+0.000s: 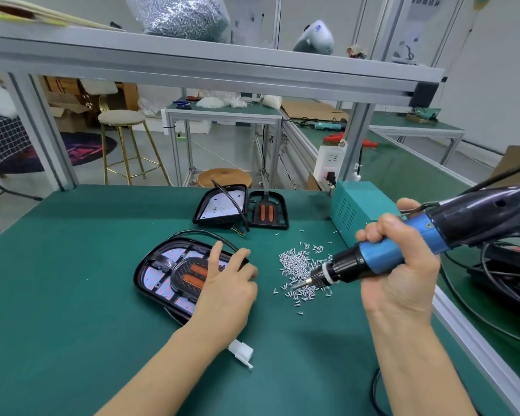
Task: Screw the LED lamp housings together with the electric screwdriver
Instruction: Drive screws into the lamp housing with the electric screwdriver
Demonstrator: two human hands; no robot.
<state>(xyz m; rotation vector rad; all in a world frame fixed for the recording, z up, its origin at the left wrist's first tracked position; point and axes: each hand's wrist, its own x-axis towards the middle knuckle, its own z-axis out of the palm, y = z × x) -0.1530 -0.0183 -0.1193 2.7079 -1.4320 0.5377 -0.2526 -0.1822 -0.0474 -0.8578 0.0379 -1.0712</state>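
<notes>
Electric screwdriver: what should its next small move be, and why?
Probably dip the bit into the loose screws to pick one up: the right hand holds the electric screwdriver with its tip over the pile, while the left hand steadies the lamp housing.

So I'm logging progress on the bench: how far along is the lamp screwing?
Early on. Done: the near housing has its inner frame seated, steadied by the left hand. In hand: the right hand dips the screwdriver tip into the screws, picking one up. Left: driving the screws; the far housing and its frame lie apart.
</notes>
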